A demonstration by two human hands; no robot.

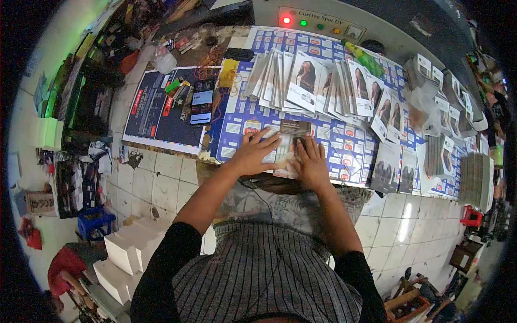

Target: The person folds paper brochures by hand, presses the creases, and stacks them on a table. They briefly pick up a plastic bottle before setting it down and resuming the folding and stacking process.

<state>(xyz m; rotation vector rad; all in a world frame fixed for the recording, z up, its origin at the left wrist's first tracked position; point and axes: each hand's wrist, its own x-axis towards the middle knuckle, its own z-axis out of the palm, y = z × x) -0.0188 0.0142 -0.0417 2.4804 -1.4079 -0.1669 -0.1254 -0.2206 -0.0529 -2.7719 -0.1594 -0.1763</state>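
A flat printed paper piece [295,127] with a dark upper band lies at the table's front edge, between and under my hands. My left hand [254,154] rests at its left side, fingers stretched out and fingertips over its edge. Flat on its right part lies my right hand [312,162], fingers spread and covering much of the print. Just beyond, a fanned row of white printed packs [304,81] with a long-haired figure on the front leans across the table. Beside my right hand, dark printed pieces [385,166] lie at the front edge.
Blue printed sheets [237,129] cover the table. To the left are a phone [201,105], a green lighter [172,86] and a dark poster [148,102]. Stacked packs [439,156] and a plastic bag [425,105] stand right. A machine panel [323,22] with lit lamps is behind.
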